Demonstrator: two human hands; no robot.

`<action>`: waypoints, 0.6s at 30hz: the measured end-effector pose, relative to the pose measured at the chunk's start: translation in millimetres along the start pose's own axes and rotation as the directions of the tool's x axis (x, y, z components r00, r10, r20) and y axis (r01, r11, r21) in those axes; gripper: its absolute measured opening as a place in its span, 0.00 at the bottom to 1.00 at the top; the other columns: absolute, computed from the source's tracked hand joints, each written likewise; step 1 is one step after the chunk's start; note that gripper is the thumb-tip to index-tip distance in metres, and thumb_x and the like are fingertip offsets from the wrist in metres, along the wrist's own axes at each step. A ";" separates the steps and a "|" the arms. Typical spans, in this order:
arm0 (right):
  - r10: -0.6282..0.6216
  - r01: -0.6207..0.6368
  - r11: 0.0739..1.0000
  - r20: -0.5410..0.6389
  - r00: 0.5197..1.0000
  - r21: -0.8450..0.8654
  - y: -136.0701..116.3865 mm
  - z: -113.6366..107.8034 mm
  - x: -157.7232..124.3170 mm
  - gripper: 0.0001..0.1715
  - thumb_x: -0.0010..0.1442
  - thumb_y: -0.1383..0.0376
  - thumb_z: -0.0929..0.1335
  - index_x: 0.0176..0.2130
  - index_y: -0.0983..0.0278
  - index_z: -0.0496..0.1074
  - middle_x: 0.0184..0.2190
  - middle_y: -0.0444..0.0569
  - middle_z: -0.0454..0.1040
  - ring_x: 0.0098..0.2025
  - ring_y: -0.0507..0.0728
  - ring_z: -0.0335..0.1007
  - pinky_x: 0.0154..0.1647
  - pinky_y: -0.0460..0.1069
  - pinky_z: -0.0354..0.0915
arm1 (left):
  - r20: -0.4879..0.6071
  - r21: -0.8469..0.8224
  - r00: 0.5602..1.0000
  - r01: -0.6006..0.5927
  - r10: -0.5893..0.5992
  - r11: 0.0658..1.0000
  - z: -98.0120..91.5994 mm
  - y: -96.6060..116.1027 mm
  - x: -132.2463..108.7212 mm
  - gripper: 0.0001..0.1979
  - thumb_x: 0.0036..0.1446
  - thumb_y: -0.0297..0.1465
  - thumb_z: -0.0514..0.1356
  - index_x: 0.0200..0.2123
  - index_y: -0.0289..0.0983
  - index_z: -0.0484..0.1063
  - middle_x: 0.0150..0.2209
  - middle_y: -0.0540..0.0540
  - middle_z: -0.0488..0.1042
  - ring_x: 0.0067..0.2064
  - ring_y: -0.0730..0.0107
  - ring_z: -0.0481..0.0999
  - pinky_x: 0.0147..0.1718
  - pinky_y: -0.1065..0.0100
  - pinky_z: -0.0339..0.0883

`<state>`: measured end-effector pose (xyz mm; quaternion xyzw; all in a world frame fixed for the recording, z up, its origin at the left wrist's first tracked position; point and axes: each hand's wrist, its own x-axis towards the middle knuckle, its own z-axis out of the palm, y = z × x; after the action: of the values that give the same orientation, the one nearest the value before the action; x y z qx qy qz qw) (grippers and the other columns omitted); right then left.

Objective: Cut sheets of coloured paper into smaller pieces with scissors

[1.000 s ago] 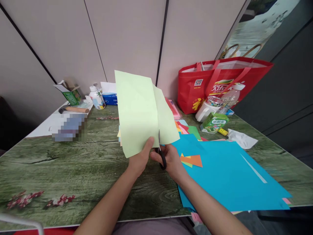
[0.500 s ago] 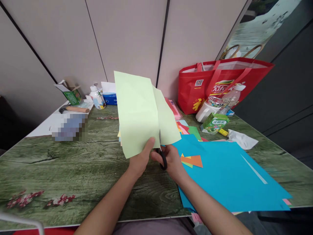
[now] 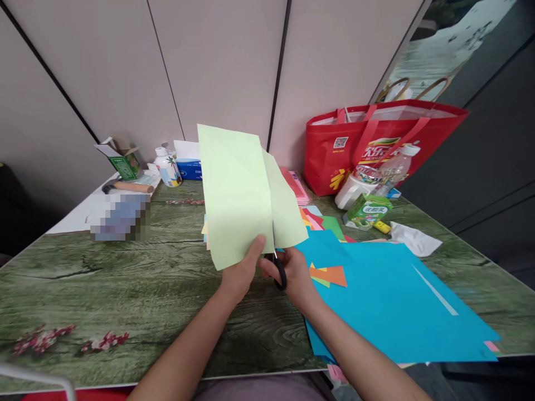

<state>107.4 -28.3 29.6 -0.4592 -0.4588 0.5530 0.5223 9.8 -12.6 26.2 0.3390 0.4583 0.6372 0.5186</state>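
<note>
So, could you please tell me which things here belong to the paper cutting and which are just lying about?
In use: light green sheet, pinched by the left hand; black scissors in the right hand, blades at its lower edge.
Lying about: big blue sheet, orange scraps on it, red bag, green carton, crumpled white paper, tissue box.

A pale green sheet [image 3: 240, 195] is held upright above the green wood-grain table [image 3: 104, 289], pinched at its lower edge by the left hand [image 3: 240, 275]. Black-handled scissors [image 3: 279, 270] are gripped in the right hand [image 3: 295, 275], their blades set into the sheet's lower edge. A large blue sheet [image 3: 397, 306] is spread toward the table's near right corner, and a red bag [image 3: 376, 139] is stood at the far edge.
</note>
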 end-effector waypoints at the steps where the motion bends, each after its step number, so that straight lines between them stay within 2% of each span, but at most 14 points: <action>1: -0.001 0.001 1.000 -0.002 1.000 -0.011 0.1 0.1 0.1 0.25 0.35 0.57 0.75 0.32 0.66 0.66 0.16 0.40 0.66 0.18 0.50 0.58 0.19 0.45 0.56 | -0.002 0.004 1.000 0.006 -0.006 1.000 0.0 0.0 -0.1 0.25 0.39 0.38 0.67 0.44 0.38 0.71 0.45 0.42 0.74 0.48 0.59 0.71 0.49 0.61 0.63; 9: -0.011 0.011 1.000 -0.014 1.000 -0.025 0.2 -0.5 -0.3 0.25 0.35 0.57 0.75 0.32 0.66 0.67 0.14 0.39 0.65 0.17 0.50 0.58 0.17 0.45 0.58 | 0.015 0.059 1.000 -0.012 0.011 0.998 -1.2 -2.2 1.1 0.24 0.40 0.40 0.66 0.42 0.37 0.72 0.48 0.42 0.72 0.49 0.59 0.70 0.52 0.60 0.61; 11: -0.057 0.057 0.998 0.018 0.998 -0.001 -0.2 -1.0 0.2 0.25 0.37 0.56 0.75 0.34 0.66 0.68 0.18 0.42 0.70 0.20 0.52 0.64 0.21 0.47 0.62 | 0.008 0.069 1.000 -0.017 0.017 0.997 -1.6 -3.2 1.5 0.25 0.40 0.40 0.66 0.43 0.38 0.71 0.48 0.42 0.72 0.50 0.59 0.69 0.53 0.59 0.59; 14: -0.150 0.148 0.988 0.047 0.988 0.036 -2.0 -1.3 1.0 0.28 0.39 0.54 0.74 0.39 0.64 0.70 0.31 0.49 0.76 0.30 0.59 0.72 0.32 0.51 0.68 | -0.001 0.098 0.999 -0.036 0.036 0.995 -1.4 -5.0 1.6 0.25 0.39 0.39 0.66 0.44 0.38 0.71 0.49 0.42 0.71 0.52 0.58 0.67 0.56 0.58 0.55; 18: -0.208 0.204 0.976 0.048 0.977 0.082 -3.8 -0.6 0.9 0.35 0.41 0.54 0.74 0.47 0.62 0.66 0.40 0.52 0.75 0.41 0.63 0.72 0.40 0.55 0.68 | 0.039 0.102 0.997 -0.070 0.066 0.992 -1.0 -6.8 0.9 0.26 0.40 0.38 0.66 0.45 0.38 0.70 0.49 0.42 0.71 0.53 0.58 0.67 0.56 0.57 0.55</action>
<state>108.5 -27.3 33.2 -0.3731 -0.4967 0.5258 0.5810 11.1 -11.7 19.5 0.3923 0.4695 0.6238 0.4864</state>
